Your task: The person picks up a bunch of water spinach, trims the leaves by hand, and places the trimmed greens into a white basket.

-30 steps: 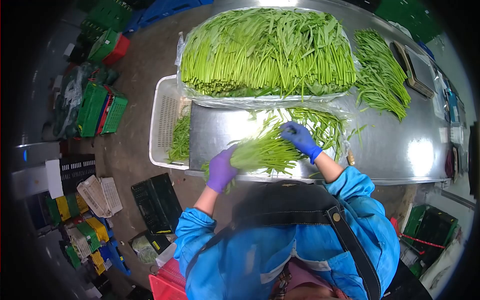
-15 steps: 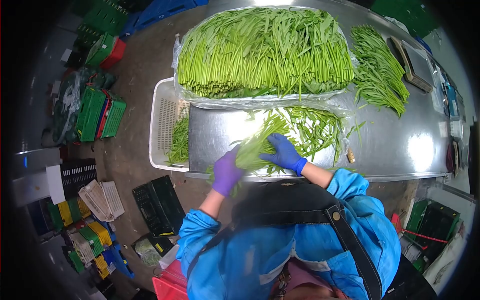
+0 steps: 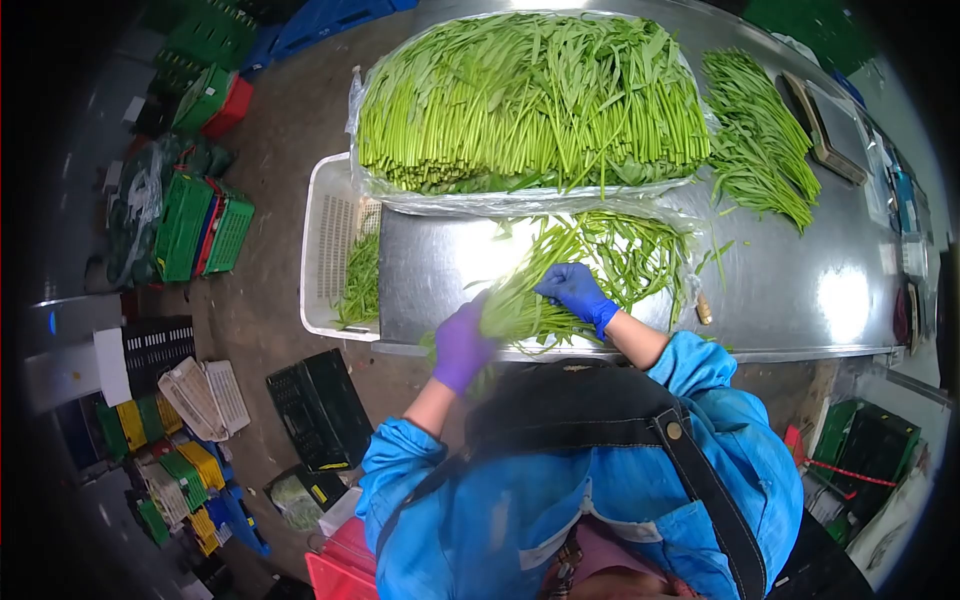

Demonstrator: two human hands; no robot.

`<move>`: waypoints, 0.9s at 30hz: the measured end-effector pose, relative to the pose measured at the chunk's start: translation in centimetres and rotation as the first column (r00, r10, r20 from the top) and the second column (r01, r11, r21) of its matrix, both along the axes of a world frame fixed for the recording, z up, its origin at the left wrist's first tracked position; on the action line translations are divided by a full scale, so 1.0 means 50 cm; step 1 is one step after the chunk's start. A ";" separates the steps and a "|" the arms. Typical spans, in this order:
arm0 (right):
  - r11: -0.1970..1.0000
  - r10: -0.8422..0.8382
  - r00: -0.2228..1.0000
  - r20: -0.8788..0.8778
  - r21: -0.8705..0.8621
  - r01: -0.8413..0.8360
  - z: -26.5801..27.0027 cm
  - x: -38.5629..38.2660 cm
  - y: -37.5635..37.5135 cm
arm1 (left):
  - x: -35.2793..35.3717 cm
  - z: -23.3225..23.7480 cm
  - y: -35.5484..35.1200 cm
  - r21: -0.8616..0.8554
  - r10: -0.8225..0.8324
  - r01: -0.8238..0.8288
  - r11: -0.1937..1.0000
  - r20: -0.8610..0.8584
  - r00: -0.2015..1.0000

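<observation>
My left hand [image 3: 464, 347], in a purple-blue glove, is wrapped round a bunch of leafy green stems [image 3: 517, 306] at the table's front edge. My right hand [image 3: 578, 291], in a blue glove, has its fingers pinched together at the right side of this bunch; what is between the fingertips is too small to make out. Loose greens [image 3: 640, 253] lie behind and right of my right hand. Beyond them a large plastic-lined pile of greens [image 3: 530, 105] has its cut stems facing me.
A white basket [image 3: 322, 250] with some greens stands left of the metal table [image 3: 780, 290]. Another heap of greens [image 3: 760, 140] lies at the right, near a scale-like tray [image 3: 835, 135]. A small brown-handled object [image 3: 703, 309] rests near the front edge. Crates [image 3: 318, 410] stand on the floor.
My left hand has shifted slightly right with the bunch. My right hand has moved a little right and up, and its fingers have drawn together from a more spread pose.
</observation>
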State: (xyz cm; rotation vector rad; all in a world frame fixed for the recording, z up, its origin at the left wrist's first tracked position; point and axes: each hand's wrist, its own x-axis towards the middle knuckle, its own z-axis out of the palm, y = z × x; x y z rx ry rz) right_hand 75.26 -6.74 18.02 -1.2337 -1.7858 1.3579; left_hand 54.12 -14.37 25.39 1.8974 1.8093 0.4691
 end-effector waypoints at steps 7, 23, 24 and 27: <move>0.908 -0.303 0.930 0.209 0.361 0.215 -0.039 0.025 0.027 | 0.009 -0.021 0.008 -0.052 -0.010 0.014 0.999 0.076 0.997; 0.883 0.258 0.961 0.096 0.381 -0.274 0.079 -0.013 0.024 | 0.003 0.028 0.019 0.081 -0.177 0.204 0.976 -0.258 0.950; 0.881 0.280 0.955 0.098 0.368 -0.296 0.081 -0.014 0.028 | 0.001 0.023 0.017 0.080 -0.172 0.199 0.977 -0.260 0.950; 0.941 0.326 0.945 0.006 0.090 -0.326 0.087 -0.002 0.037 | -0.003 0.012 0.012 0.094 -0.222 0.255 0.962 -0.270 0.937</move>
